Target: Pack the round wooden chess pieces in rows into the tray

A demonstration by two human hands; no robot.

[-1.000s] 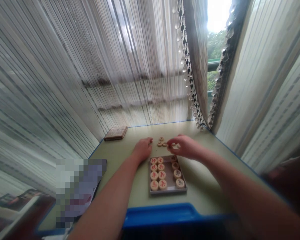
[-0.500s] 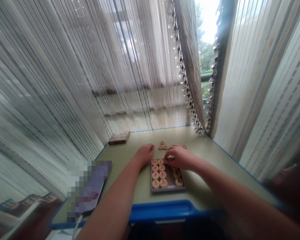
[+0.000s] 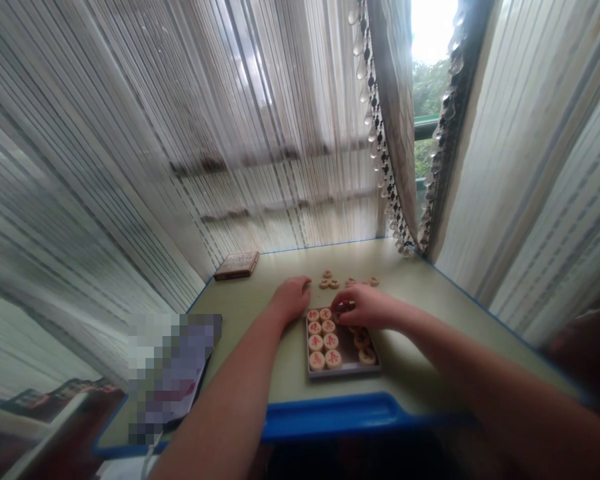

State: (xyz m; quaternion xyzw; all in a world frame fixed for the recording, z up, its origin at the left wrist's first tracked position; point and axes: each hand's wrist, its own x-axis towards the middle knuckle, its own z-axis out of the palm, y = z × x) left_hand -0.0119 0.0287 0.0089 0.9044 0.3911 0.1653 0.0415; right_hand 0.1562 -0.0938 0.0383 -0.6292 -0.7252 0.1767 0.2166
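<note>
A shallow tray (image 3: 350, 368) on the table holds round wooden Chinese chess pieces. Two columns of red-marked pieces (image 3: 331, 341) fill its left side, and dark-marked pieces (image 3: 367, 356) stand along its right edge. My right hand (image 3: 373, 307) reaches over the tray's far right part, thumb and fingers pinched on a Chinese chess piece that they partly hide. To the left of the tray's far corner, my left hand (image 3: 293, 297) rests near the table, its fingers loosely apart and holding nothing visible. Several loose pieces (image 3: 327, 274) lie beyond both hands.
A flat brown box (image 3: 237, 265) lies at the table's far left corner. Nearer on the left is a partly pixelated tablet-like object (image 3: 180, 380) with a cable. A blue trough (image 3: 335, 415) runs along the table's front edge. String curtains (image 3: 280, 133) hang behind.
The camera view has shifted slightly, so the tray and table appear moved. My right hand stays over the tray's far part; my left hand keeps its place beside it.
</note>
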